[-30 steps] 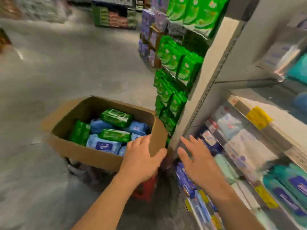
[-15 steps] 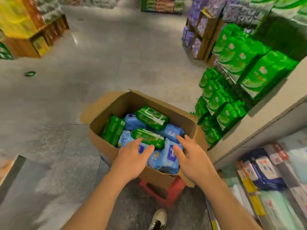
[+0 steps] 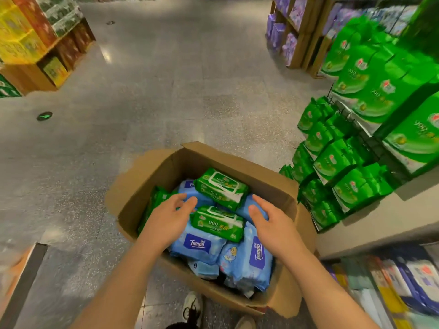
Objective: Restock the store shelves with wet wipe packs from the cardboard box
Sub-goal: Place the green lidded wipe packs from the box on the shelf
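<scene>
The green 999 wipe pack [image 3: 217, 223] lies on top of the pile in the cardboard box [image 3: 268, 184], resting on blue Tempo packs [image 3: 198, 245], with a second green pack [image 3: 222, 187] just behind it. Both hands are reaching in on either side of it: the left hand [image 3: 169, 218] has fingers spread and loosely straight, the right hand [image 3: 273, 222] is relaxed and open too, and neither has hold of anything yet.

Best bet looks like closing in from both short ends and lifting it flat, since these soft packs probably sag and slide off the slick ones underneath.

The shelves at lower right [image 3: 392, 286] are blurry, so which slot needs filling is anyone's guess. How deep the pile goes is hidden, and the box's near corner is covered by the right arm.
</scene>
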The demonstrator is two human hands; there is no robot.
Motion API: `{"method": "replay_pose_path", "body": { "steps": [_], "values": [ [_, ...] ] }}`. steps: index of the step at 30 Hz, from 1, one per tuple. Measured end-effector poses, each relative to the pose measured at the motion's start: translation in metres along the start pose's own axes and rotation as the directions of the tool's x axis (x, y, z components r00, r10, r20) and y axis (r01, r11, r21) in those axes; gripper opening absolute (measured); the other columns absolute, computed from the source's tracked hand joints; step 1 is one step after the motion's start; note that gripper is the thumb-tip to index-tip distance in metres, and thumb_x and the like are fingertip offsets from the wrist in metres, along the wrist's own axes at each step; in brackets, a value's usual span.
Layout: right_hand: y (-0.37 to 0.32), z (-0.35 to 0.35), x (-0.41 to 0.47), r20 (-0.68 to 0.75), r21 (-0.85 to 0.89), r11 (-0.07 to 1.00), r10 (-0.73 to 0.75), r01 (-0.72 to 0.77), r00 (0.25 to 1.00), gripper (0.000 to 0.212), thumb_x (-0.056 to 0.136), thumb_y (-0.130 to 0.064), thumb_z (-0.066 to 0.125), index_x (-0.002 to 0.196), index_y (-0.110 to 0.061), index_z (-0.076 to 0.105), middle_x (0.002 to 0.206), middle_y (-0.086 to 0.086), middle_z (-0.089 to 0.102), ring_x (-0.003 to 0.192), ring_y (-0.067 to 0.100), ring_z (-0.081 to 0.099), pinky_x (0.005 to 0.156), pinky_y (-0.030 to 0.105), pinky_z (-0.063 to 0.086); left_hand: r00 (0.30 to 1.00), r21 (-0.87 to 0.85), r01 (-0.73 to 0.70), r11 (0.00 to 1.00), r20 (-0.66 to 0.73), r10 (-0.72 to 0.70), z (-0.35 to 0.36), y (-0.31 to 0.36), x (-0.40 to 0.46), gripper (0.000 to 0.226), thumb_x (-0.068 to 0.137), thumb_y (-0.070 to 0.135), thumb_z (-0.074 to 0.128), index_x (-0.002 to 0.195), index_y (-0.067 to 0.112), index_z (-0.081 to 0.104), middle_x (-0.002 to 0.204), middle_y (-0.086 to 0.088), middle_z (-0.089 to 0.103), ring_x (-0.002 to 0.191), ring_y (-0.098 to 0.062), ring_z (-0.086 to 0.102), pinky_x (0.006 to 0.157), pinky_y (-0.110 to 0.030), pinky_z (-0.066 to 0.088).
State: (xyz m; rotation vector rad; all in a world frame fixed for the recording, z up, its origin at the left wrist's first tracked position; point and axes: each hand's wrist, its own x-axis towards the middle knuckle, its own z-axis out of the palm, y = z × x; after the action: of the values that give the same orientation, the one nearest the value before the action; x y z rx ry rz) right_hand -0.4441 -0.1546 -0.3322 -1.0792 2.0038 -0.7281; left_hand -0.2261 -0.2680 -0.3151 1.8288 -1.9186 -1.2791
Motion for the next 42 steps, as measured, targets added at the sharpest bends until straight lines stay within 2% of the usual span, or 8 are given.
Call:
{"method": "replay_pose_path", "body": {
  "steps": [5,9,12,16,21,28,36,42],
  "values": [
    [0.005,0.031,0.062,-0.008,0.055,0.984,0.172,-0.171,0.985,0.054,0.105,-0.051,0.042,0.156,-0.033,0.039,0.156,-0.003,0.047,0.128,0.018,0.057,0.077,0.009,0.041,0.997,-0.033,0.019,0.999,0.072,-0.016,0.008,-0.002,0.089,0.047,0.103,0.050,0.049,0.143,0.026,0.053,0.124,0.012,0.058,0.078,0.006,0.055,0.081,-0.027,0.042],
    [0.018,0.067,0.113,-0.032,0.174,0.926,0.346,-0.336,0.938,0.059,0.103,-0.054,0.046,0.156,-0.029,0.039,0.128,0.004,0.057,0.113,0.019,0.058,0.090,0.033,0.042,0.987,-0.002,0.056,0.998,0.149,-0.055,0.028,-0.025,0.167,0.051,0.103,0.050,0.047,0.146,0.023,0.053,0.142,0.001,0.058,0.094,-0.009,0.061,0.101,-0.038,0.047],
    [0.031,0.091,0.150,-0.056,0.241,0.864,0.467,-0.441,0.883,0.058,0.104,-0.048,0.050,0.155,-0.022,0.040,0.140,0.006,0.057,0.120,0.021,0.056,0.095,0.032,0.039,0.970,-0.088,0.168,0.982,0.190,-0.149,0.047,-0.043,0.222,0.052,0.103,0.050,0.047,0.146,0.022,0.052,0.149,0.000,0.053,0.122,-0.021,0.056,0.103,-0.041,0.047],
    [0.052,0.120,0.190,-0.120,0.350,0.772,0.599,-0.531,0.792,0.052,0.104,-0.040,0.056,0.146,-0.012,0.050,0.122,0.013,0.067,0.082,0.013,0.053,0.081,0.022,0.038,0.943,-0.153,0.276,0.949,0.235,-0.236,0.071,-0.059,0.279,0.061,0.101,0.054,0.046,0.155,0.025,0.040,0.160,0.004,0.040,0.142,-0.024,0.042,0.116,-0.051,0.037],
    [0.091,0.148,0.222,-0.042,0.521,0.654,0.662,-0.549,0.749,0.073,0.066,-0.071,0.060,0.123,-0.027,0.064,0.121,-0.002,0.067,0.114,0.022,0.064,0.100,0.052,0.054,0.925,-0.144,0.309,0.940,0.275,-0.262,0.096,-0.069,0.306,0.075,0.082,0.065,0.046,0.140,0.018,0.058,0.143,-0.008,0.058,0.129,-0.031,0.054,0.109,-0.051,0.045],
    [0.099,0.160,0.231,0.091,0.841,0.318,0.713,-0.437,0.695,0.020,0.103,-0.021,0.060,0.121,-0.014,0.056,0.136,0.009,0.061,0.125,0.029,0.059,0.101,0.052,0.052,0.927,-0.195,0.315,0.929,0.272,-0.257,0.107,-0.084,0.306,0.060,0.078,0.069,0.061,0.121,0.028,0.060,0.108,-0.011,0.072,0.103,-0.034,0.070,0.090,-0.052,0.059],
    [0.065,0.141,0.181,0.066,0.799,0.380,0.715,-0.466,0.696,0.013,0.104,-0.024,0.059,0.112,-0.017,0.067,0.118,0.005,0.074,0.106,0.021,0.069,0.077,0.040,0.057,0.904,-0.374,0.396,0.839,0.319,-0.284,0.084,-0.074,0.263,0.025,0.089,0.043,0.074,0.094,0.028,0.055,0.088,0.001,0.067,0.077,-0.018,0.065,0.078,-0.041,0.063],
    [0.045,0.098,0.129,-0.054,0.764,0.512,0.657,-0.392,0.752,0.015,0.102,-0.023,0.061,0.102,-0.011,0.070,0.104,0.013,0.078,0.089,0.022,0.075,0.071,0.038,0.060,0.892,-0.448,0.426,0.786,0.351,-0.283,0.079,-0.048,0.208,0.042,0.088,0.043,0.075,0.118,0.021,0.057,0.106,0.001,0.067,0.095,-0.018,0.068,0.082,-0.042,0.062]
  ]
}}
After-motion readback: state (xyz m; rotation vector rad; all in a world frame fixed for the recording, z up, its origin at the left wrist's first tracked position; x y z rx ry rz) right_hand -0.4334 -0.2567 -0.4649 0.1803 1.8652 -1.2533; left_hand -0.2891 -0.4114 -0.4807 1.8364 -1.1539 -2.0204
